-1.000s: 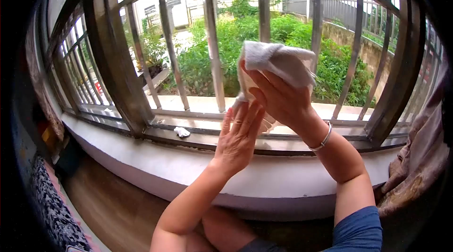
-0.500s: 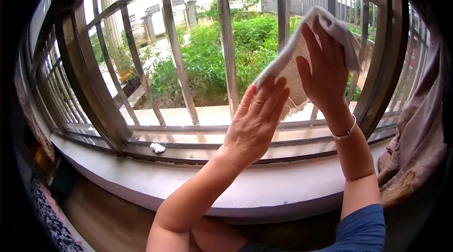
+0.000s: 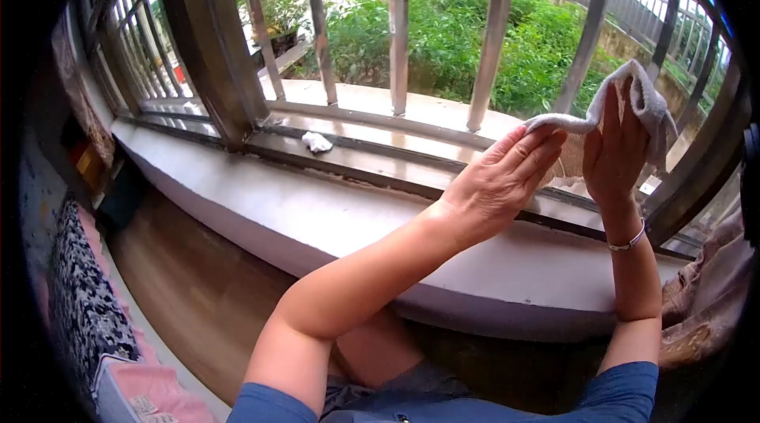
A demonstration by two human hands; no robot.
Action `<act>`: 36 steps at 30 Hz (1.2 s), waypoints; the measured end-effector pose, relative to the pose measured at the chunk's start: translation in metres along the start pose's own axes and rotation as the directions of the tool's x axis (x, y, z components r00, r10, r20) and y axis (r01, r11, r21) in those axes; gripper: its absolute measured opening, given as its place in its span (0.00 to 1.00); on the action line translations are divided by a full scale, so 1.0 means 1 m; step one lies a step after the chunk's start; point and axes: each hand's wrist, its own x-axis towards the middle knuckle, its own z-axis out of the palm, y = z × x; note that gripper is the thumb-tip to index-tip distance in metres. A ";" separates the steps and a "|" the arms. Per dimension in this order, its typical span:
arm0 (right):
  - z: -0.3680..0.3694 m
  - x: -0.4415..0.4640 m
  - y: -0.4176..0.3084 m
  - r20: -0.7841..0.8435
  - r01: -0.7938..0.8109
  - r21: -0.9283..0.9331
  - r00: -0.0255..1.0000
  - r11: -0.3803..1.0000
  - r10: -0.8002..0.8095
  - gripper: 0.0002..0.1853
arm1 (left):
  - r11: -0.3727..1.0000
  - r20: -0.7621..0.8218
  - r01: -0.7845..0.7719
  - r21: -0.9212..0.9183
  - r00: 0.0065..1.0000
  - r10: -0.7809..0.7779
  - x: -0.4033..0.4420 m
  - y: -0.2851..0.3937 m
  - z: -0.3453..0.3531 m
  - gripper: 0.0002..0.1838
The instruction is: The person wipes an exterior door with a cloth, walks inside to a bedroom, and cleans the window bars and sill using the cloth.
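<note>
A light grey cloth (image 3: 651, 110) is spread against the window at the right, its top edge folded over. My right hand (image 3: 616, 146), with a bracelet at the wrist, presses flat on the cloth, fingers pointing up and hardly bent. My left hand (image 3: 500, 182) lies lower and to the left, its straight fingertips on the cloth's left corner. Neither hand wraps round the cloth. Part of the cloth is hidden behind both hands. Metal bars (image 3: 398, 35) stand beyond the window.
A crumpled white wad (image 3: 317, 142) sits on the window track left of centre. The white sill (image 3: 317, 213) runs below the window. A curtain (image 3: 704, 304) hangs at the right. Patterned and pink fabric (image 3: 87, 280) is at the lower left. Green plants grow outside.
Both hands and the cloth have moved right across the window, and they now stand near its right frame. The view has tilted down, showing more of the sill and floor.
</note>
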 end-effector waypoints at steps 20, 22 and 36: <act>0.013 0.066 -0.143 -0.034 0.165 0.137 0.986 0.977 -0.162 0.33 | 0.941 -0.094 0.301 -0.151 0.944 -0.317 -0.094 -0.058 -0.023 0.36; 0.012 0.069 -0.151 0.181 0.031 0.151 0.982 0.988 -0.058 0.34 | 0.934 -0.083 0.319 -0.158 0.939 -0.335 -0.101 -0.060 -0.023 0.36; 0.018 0.062 -0.154 -0.060 0.133 0.170 0.990 0.976 -0.125 0.26 | 0.875 -0.091 0.381 -0.300 0.901 -0.424 -0.105 -0.056 -0.022 0.30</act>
